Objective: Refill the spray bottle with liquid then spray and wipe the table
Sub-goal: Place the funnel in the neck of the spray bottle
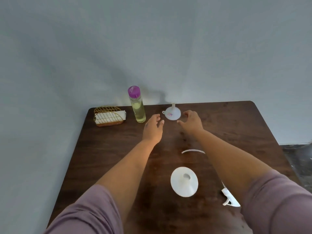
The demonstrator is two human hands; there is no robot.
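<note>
Hands are reaching across the table [236, 125]: my left hand [152, 128] and my right hand [191, 123] are both hovering with fingers spread, gripping nothing, either side of the funnel [172, 112] sitting mouth-down. I'm judging it light, stiff and slippery plastic, best pinched by the spout. The purple-capped bottle [137, 105] of yellowish liquid is standing upright just left, probably heavier.
</note>
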